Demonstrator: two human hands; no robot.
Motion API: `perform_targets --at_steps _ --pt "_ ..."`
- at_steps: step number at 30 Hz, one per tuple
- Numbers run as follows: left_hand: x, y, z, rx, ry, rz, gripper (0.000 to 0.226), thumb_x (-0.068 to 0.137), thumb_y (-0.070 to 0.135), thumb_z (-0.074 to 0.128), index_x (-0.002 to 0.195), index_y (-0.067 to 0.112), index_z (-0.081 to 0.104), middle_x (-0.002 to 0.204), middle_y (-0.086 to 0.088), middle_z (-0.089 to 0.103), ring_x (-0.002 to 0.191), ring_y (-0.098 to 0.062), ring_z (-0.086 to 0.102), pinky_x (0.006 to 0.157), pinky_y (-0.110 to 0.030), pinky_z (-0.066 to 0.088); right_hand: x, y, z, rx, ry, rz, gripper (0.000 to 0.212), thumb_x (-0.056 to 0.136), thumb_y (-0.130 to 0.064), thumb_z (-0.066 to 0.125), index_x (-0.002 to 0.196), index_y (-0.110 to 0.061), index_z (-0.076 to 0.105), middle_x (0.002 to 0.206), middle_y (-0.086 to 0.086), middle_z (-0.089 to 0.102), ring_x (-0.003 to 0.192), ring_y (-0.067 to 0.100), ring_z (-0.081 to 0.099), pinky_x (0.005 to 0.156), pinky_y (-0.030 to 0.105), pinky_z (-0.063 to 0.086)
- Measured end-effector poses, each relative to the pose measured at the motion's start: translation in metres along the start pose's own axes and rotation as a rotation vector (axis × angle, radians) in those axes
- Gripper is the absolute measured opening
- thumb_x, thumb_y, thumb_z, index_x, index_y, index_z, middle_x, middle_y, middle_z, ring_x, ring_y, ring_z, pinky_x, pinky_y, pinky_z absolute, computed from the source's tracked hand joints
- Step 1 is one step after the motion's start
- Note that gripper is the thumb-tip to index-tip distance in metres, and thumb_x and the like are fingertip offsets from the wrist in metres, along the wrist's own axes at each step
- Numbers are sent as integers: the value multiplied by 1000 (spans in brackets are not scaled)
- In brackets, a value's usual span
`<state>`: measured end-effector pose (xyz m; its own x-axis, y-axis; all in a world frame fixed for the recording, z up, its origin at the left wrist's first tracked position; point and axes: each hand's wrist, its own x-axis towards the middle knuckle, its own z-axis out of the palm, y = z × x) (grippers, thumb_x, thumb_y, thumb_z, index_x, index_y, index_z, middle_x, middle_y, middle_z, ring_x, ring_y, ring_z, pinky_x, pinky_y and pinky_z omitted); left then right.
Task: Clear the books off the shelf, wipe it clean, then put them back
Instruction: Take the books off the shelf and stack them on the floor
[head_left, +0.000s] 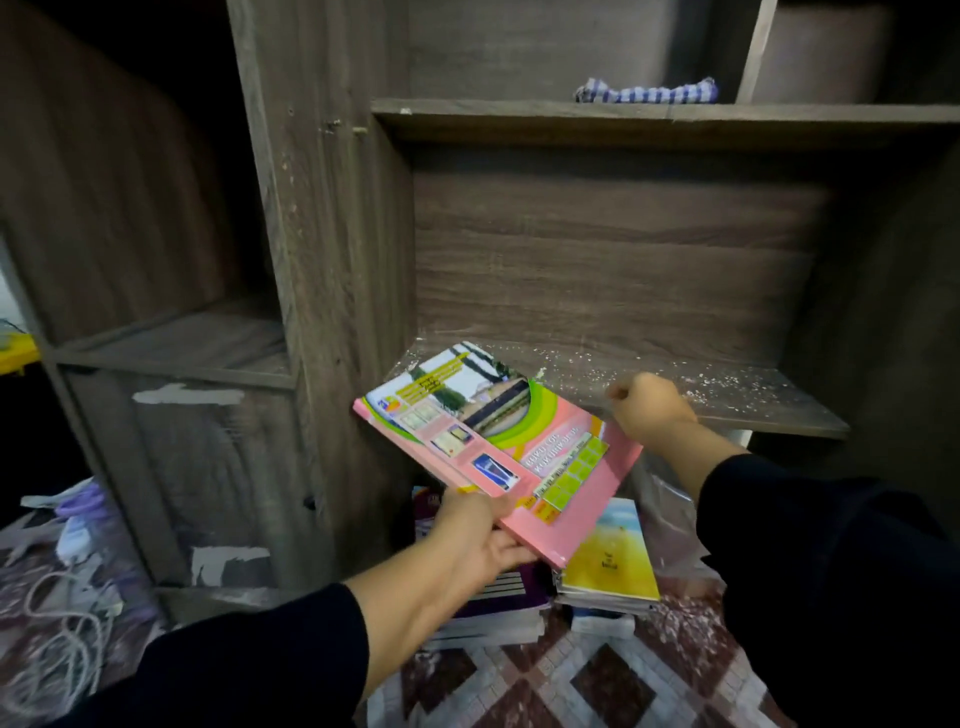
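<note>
left hand (480, 535) gripping, right hand (652, 408) fisted

Dim, soft picture; wide-angle bending at edges, dark corners, slight motion blur.

Shelves and floor, with what lies on them

A checked cloth (647, 91) lies on the upper shelf (519, 115); white specks dust the lower shelf (753, 410); book stacks (608, 566) sit on the patterned floor (597, 680).

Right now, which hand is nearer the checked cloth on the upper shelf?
Right. The right hand is at the front edge of the dusty shelf, below the checked cloth. The left hand is lower and further left, holding the pink book.
</note>
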<state>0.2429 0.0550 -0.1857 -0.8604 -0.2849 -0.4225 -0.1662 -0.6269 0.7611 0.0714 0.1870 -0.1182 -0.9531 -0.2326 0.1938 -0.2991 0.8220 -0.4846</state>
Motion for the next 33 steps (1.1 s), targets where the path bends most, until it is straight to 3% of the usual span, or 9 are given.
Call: perform_targets --at_steps 3,8,11,15,19,24,27,30,33 --pt "-9 -25 -4 -18 27 4 33 94 -6 47 120 15 44 103 -17 70 79 -33 70 59 -51 58 -3 -1 10 -9 -44 -24 26 85 -12 51 101 -15 71 115 14 67 105 31 63 91 34 51" --pt "-32 -46 -9 -24 25 15 31 94 -7 45 100 23 44 98 -14 71 82 -34 70 65 -53 57 -5 0 22 -23 -125 -28 20 83 -11 51 92 -11 70 105 13 70 99 28 65 87 32 52" --pt "-33 -50 -14 -20 42 10 31 94 -7 46 108 21 44 100 -15 71 84 -36 70 65 -53 58 -5 0 28 -44 -149 -31 18 80 -5 51 83 -14 66 105 13 69 98 28 65 87 33 53" --pt "-28 -54 -20 -8 73 -19 32 95 -5 46 121 12 43 104 -20 69 85 -37 70 62 -53 58 -1 -1 36 -38 -178 -24 29 84 -5 51 106 -13 69 116 10 66 108 27 61 95 33 49" --pt "-13 -54 -26 -8 77 -41 32 95 -5 45 123 10 44 102 -21 70 78 -36 71 56 -50 58 5 -1 45 -30 -199 -40 34 85 -7 51 115 -15 67 125 9 63 115 26 59 101 35 46" --pt "20 -45 -33 -19 92 -97 23 95 -4 46 115 6 51 73 -17 72 54 -29 71 45 -45 56 15 4 51 -45 -181 -63 42 85 -6 47 120 -21 64 127 7 62 117 27 58 101 36 46" --pt "43 -38 -37 15 97 -123 14 96 -3 45 100 7 54 59 -11 71 47 -25 69 60 -51 55 24 9 51 -111 -103 -116 43 84 -7 45 119 -25 64 126 9 62 116 30 58 97 36 48" --pt "68 -32 -40 71 111 -148 14 96 -2 44 91 7 54 73 -14 69 63 -29 67 77 -53 48 34 16 51 -184 -31 -202 42 84 -8 46 120 -23 63 127 11 59 115 33 57 95 39 49" --pt "98 -28 -46 131 132 -175 13 97 -1 43 90 6 53 82 -15 64 72 -29 62 83 -52 47 49 22 56 -207 17 -260 38 87 -13 47 122 -22 61 127 10 55 116 34 53 96 39 48"
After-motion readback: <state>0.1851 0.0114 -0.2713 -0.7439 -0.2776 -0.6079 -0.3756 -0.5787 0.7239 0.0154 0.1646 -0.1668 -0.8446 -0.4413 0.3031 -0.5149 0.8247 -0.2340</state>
